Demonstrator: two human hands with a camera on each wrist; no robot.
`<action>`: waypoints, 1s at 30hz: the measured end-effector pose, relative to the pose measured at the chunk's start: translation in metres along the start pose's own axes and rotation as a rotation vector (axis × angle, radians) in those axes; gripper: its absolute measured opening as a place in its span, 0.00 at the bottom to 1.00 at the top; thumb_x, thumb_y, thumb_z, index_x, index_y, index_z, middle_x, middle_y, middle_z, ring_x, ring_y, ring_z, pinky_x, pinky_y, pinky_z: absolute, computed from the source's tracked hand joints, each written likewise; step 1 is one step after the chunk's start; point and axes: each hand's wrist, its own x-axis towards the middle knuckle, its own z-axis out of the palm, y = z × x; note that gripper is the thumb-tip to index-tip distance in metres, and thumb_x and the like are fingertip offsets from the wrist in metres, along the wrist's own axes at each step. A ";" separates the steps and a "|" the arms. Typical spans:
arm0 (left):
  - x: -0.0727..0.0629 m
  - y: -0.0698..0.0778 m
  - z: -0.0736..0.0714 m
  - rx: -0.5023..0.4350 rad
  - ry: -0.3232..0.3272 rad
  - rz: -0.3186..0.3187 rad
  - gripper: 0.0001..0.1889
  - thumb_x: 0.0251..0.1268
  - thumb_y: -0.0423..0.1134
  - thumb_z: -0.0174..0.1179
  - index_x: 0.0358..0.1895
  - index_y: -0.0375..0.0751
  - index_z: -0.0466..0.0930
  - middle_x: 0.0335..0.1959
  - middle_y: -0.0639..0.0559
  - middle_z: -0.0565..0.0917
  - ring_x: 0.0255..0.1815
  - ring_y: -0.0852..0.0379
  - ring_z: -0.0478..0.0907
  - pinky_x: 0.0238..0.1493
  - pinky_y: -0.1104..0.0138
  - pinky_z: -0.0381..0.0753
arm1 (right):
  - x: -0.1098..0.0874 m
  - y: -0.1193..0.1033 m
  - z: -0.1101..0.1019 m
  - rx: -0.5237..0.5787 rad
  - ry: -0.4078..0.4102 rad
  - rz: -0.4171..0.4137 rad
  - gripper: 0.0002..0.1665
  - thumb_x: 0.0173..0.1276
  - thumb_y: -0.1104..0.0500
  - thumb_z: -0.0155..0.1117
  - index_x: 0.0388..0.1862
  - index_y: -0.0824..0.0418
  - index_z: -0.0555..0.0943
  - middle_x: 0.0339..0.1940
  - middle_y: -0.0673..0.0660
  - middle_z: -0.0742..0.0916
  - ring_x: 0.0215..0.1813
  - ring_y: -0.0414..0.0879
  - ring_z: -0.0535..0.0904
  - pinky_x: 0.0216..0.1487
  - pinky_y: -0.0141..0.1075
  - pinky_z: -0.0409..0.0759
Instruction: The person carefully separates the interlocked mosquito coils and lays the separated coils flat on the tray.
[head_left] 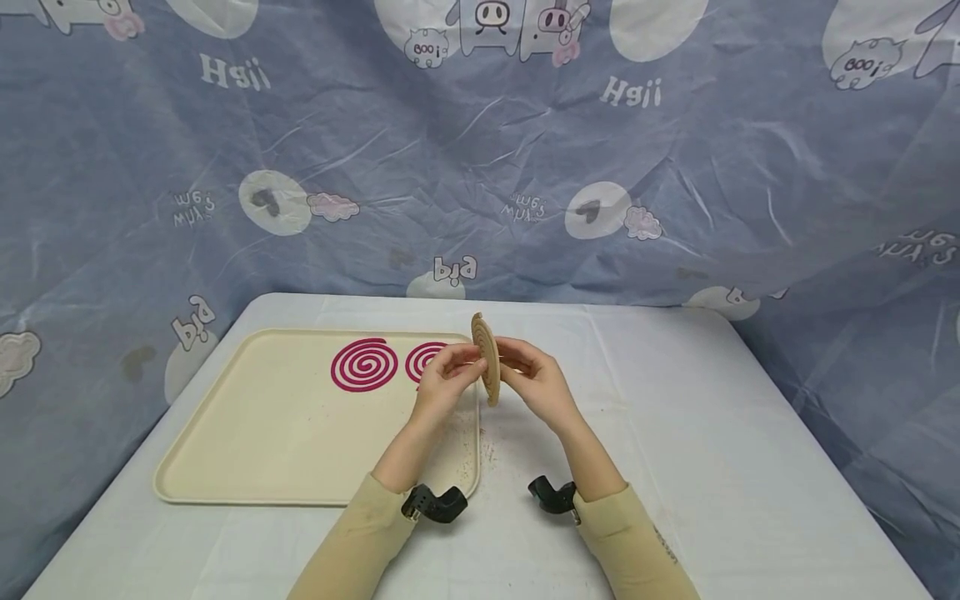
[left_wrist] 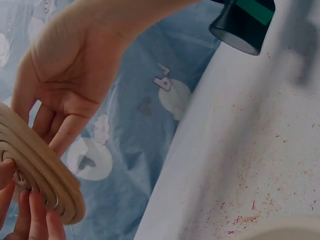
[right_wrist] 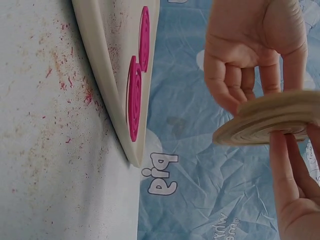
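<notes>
A tan mosquito coil (head_left: pixel 487 360) is held on edge in the air, near the tray's back right corner. On its left face my left hand (head_left: pixel 441 382) pinches it with thumb and fingers. My right hand (head_left: pixel 538 385) grips it from the other side, fingers at its middle. Seen in the left wrist view, the coil (left_wrist: pixel 47 172) shows thick spiral rings with narrow gaps. The right wrist view shows the coil (right_wrist: pixel 270 117) edge-on, in what looks like two layers. Fingertips cover part of its centre.
A cream tray (head_left: pixel 300 442) lies on the white-covered table (head_left: pixel 712 450). On it are two magenta mosquito coils, one fully visible (head_left: pixel 364 365), the other (head_left: pixel 422 360) partly behind my left hand. Reddish crumbs (right_wrist: pixel 88 96) litter the cloth beside the tray. A patterned blue curtain (head_left: pixel 465 150) hangs behind.
</notes>
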 end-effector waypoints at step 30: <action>-0.002 0.005 0.004 -0.122 -0.023 0.043 0.15 0.63 0.31 0.59 0.51 0.24 0.77 0.41 0.49 0.83 0.41 0.61 0.81 0.48 0.61 0.80 | 0.000 0.014 -0.001 0.173 -0.007 -0.027 0.21 0.61 0.67 0.65 0.54 0.70 0.77 0.50 0.60 0.83 0.55 0.48 0.77 0.60 0.41 0.72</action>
